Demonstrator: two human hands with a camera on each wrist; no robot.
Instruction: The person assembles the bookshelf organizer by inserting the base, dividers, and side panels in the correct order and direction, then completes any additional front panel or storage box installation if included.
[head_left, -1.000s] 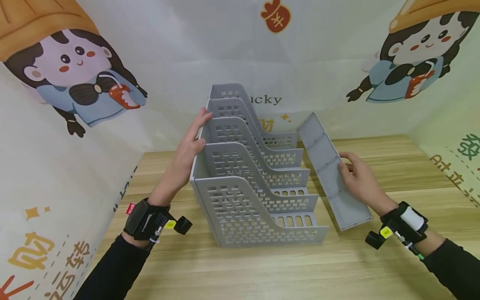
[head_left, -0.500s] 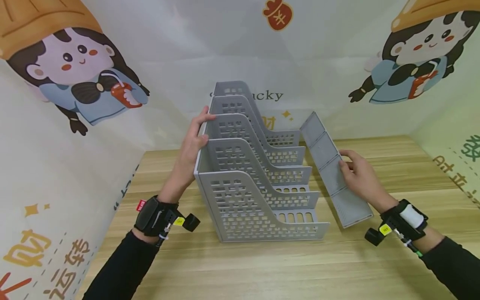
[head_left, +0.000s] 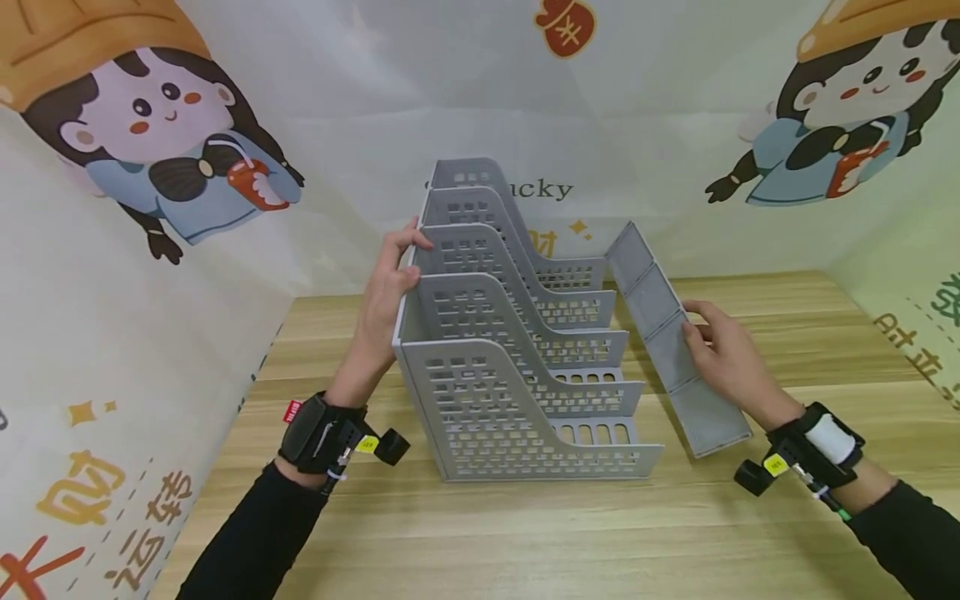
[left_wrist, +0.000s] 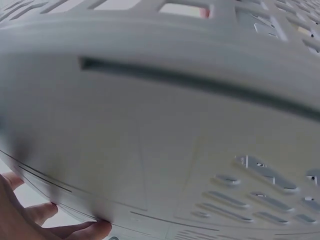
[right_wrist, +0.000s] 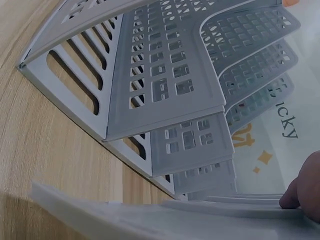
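A grey file rack (head_left: 480,400) with several perforated, sloping dividers stands mid-table in the head view. My left hand (head_left: 378,308) grips the top edge of its tall left wall, thumb and index fingertip bent over the rim. Up close in the left wrist view are that wall (left_wrist: 125,135) and my fingertips (left_wrist: 97,230) against it. To the right of the rack, a long grey panel (head_left: 671,346) with raised cross ridges leans tilted. My right hand (head_left: 723,358) pinches its right long edge. The right wrist view shows the panel (right_wrist: 165,222) below the rack's low divider ends (right_wrist: 190,145).
The wood-grain table (head_left: 510,542) extends in front of the rack and panel. A white printed cloth wall (head_left: 360,167) with cartoon figures rises close behind them, and similar cloth walls flank both sides.
My left wrist has shifted right toward the rack, and its fingers bend further over the wall's edge. The whole head view has drifted slightly. The panel and right hand hold their places.
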